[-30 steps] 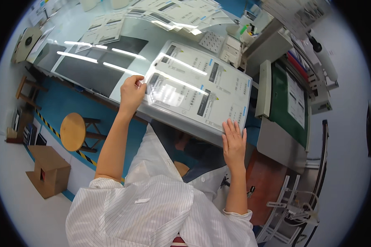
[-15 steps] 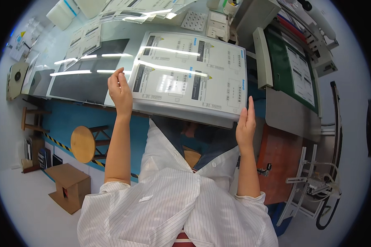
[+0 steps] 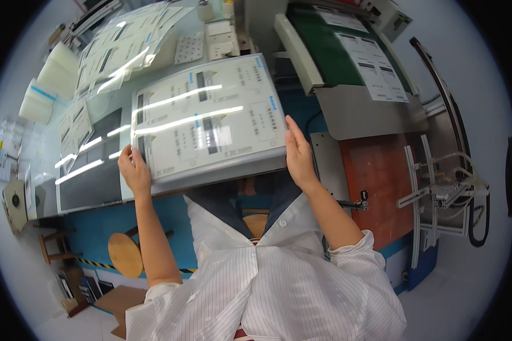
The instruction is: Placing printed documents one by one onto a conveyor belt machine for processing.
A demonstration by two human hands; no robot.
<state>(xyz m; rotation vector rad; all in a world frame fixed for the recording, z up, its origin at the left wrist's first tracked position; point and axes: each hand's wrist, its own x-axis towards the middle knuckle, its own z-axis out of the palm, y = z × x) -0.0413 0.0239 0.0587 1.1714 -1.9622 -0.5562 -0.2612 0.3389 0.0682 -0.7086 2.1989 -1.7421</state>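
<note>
A thick, neat stack of printed plastic sheets (image 3: 182, 122) lies in front of me near the table's front edge. The top sheet is glossy, with dark label blocks and small blue and yellow marks. My left hand (image 3: 134, 170) is at the stack's left edge, fingers slightly bent and nothing gripped. Against the right edge rests my right hand (image 3: 299, 152), its fingers stretched out along the side. To the right, a printed sheet (image 3: 372, 68) lies partly on a green conveyor belt (image 3: 313, 48) and partly over a grey metal plate (image 3: 358, 116).
Loose printed sheets (image 3: 111, 51) are piled at the far left of the table. White rolls (image 3: 37, 105) stand beyond a dark mat (image 3: 91, 182). A round wooden stool (image 3: 125, 254) stands below left. An aluminium frame with tubing (image 3: 438, 193) is at the right.
My view has turned right. My left hand has come in to the stack's left edge, and my right hand has moved farther up its right edge. The belt's sheet now reaches over the metal plate.
</note>
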